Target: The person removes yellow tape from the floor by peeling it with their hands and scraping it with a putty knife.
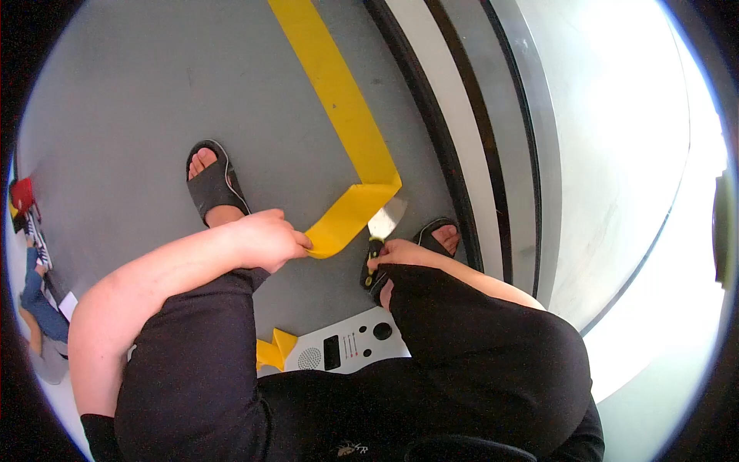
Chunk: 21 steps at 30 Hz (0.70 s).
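A strip of yellow floor tape (331, 85) runs down the grey floor. Its near end is peeled up and folded back towards me. My left hand (271, 240) pinches the loose end of this tape between thumb and fingers. In my right hand (402, 254) is a scraper (387, 218) with a wide metal blade and a black and yellow handle. The blade lies low by the floor, just beside the fold; whether it touches the tape I cannot tell.
Between my legs lies a light grey panel (350, 346) with a speaker grille and buttons, beside a crumpled piece of yellow tape (277, 349). Dark and white bands edge a pale wall (616, 154) at right. Another person's jeans (48, 306) and a red item (23, 194) show far left.
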Motion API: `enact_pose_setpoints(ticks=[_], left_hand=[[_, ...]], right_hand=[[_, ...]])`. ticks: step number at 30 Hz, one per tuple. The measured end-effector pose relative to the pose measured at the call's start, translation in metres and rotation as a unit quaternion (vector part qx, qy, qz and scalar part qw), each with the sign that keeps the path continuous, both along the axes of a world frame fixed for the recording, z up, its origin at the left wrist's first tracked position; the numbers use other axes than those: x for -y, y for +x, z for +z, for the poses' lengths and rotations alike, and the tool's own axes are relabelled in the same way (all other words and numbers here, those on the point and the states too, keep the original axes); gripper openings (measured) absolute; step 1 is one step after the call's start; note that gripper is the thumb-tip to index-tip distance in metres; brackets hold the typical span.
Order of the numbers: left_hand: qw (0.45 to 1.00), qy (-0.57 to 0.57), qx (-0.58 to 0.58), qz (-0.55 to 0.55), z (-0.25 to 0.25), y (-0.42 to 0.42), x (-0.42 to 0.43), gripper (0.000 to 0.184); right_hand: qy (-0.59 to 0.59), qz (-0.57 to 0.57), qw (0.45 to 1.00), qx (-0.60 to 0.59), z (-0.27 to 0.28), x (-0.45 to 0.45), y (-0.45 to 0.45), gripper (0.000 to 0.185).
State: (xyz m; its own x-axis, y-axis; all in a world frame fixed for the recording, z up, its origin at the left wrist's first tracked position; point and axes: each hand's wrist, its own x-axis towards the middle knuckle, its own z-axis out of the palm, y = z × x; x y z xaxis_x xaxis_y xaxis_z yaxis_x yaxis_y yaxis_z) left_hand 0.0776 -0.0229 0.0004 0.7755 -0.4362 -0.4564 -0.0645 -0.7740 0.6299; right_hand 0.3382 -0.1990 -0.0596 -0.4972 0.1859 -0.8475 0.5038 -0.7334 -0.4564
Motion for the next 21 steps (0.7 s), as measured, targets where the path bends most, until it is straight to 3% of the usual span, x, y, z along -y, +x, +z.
enact_pose_setpoints(ticks=[1,2,5,7,9,12,14,17,19,21], left_hand=[[0.996,-0.053,-0.009,0.069,-0.006,-0.003,0.004,0.034],[0.984,-0.107,-0.019,0.138,-0.012,-0.005,0.008,0.035],[0.962,-0.200,-0.076,0.170,-0.018,-0.003,0.012,0.036],[0.943,-0.252,-0.078,0.202,-0.019,-0.003,0.015,0.036],[0.921,-0.302,-0.081,0.233,-0.019,-0.002,0.016,0.035],[0.892,-0.354,-0.133,0.248,-0.022,-0.002,0.017,0.036],[0.877,-0.389,-0.134,0.249,-0.027,-0.003,0.018,0.036],[0.880,-0.320,-0.207,0.282,-0.022,0.001,0.005,0.033],[0.893,-0.171,-0.174,0.377,-0.008,0.007,-0.007,0.030],[0.847,-0.112,-0.066,0.516,-0.018,-0.008,-0.013,0.019]], right_hand=[[0.010,0.007,1.000,-0.019,0.002,-0.001,0.000,0.044],[0.054,0.039,0.998,-0.007,-0.032,0.024,-0.003,0.044],[0.032,-0.039,0.995,0.082,-0.041,0.027,0.001,0.045],[0.044,-0.018,0.995,0.083,-0.034,0.021,0.001,0.047],[0.044,0.028,0.997,0.056,-0.022,0.016,0.003,0.047],[0.106,-0.019,0.994,-0.001,-0.023,0.031,0.001,0.061],[0.075,-0.003,0.997,-0.009,-0.022,0.028,0.004,0.060],[-0.005,0.007,1.000,-0.016,-0.004,0.013,0.009,0.052],[-0.052,0.002,0.999,-0.014,0.012,0.008,0.015,0.046],[-0.092,-0.084,0.992,0.014,0.026,0.007,0.025,0.042]])
